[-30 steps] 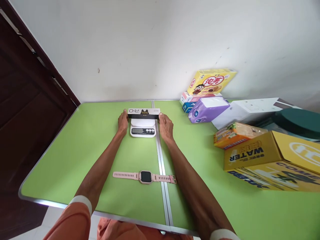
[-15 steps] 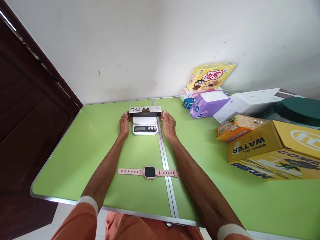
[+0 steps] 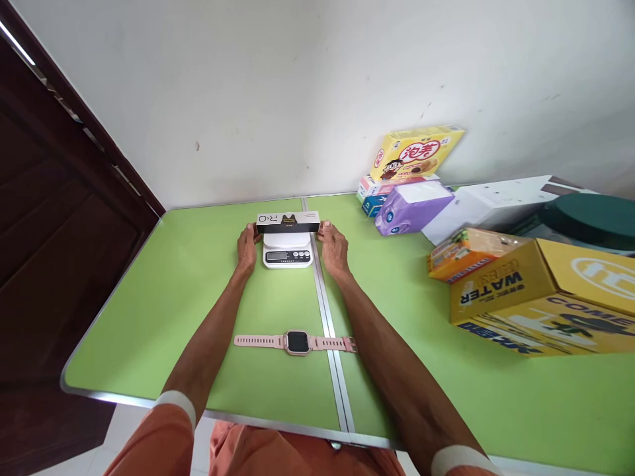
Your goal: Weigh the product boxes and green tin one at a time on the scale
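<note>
A long black-and-white box (image 3: 288, 223) lies crosswise over the platform of a white kitchen scale (image 3: 288, 256). My left hand (image 3: 247, 248) grips the box's left end, and my right hand (image 3: 333, 247) has its fingers at the right end. Both hands are closed on the box, though some fingertips are hidden behind it. The scale's display looks dark, with round buttons to its right. Nearer to me, a pink smartwatch (image 3: 297, 342) lies flat on the green table with its strap stretched out to both sides.
On the right of the green table (image 3: 188, 297) stand a yellow snack box (image 3: 417, 152), a purple tissue pack (image 3: 414, 206), an orange box (image 3: 471, 251), a large yellow carton (image 3: 501, 284) and a dark green lid (image 3: 592, 218). A wall runs along the back; a dark door (image 3: 59, 231) is at left.
</note>
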Tool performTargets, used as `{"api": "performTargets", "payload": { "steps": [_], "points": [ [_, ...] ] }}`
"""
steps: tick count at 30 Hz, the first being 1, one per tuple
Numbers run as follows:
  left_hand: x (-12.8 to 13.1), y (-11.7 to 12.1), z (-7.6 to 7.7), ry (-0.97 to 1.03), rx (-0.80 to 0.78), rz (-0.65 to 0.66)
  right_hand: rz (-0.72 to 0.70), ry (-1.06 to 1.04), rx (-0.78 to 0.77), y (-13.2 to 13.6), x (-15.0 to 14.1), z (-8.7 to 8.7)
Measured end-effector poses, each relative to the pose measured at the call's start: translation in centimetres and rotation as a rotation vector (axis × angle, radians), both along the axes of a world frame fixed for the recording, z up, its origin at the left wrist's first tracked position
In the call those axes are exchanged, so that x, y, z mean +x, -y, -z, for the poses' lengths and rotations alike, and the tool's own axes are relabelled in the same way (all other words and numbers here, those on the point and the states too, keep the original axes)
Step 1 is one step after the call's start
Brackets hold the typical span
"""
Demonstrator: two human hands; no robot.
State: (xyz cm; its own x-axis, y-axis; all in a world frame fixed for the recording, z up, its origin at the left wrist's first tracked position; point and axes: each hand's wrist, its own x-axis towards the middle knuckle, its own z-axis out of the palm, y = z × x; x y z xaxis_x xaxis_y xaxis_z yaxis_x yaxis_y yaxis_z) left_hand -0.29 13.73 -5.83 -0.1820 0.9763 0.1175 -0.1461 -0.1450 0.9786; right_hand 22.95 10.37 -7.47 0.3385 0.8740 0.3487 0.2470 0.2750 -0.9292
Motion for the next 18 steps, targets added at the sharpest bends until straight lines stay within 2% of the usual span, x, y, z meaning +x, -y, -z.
{"api": "performTargets", "payload": {
  "steps": [3,18],
  "points": [
    [-0.02,0.06,-0.09,-0.008,0.01,0.01,0.02,-0.075,-0.057,0.08,-0.04,-0.11],
    [-0.06,0.04,0.04,-0.103,0.052,0.013,0.014,-0.124,-0.072,0.24,-0.19,-0.48]
  ]
}}
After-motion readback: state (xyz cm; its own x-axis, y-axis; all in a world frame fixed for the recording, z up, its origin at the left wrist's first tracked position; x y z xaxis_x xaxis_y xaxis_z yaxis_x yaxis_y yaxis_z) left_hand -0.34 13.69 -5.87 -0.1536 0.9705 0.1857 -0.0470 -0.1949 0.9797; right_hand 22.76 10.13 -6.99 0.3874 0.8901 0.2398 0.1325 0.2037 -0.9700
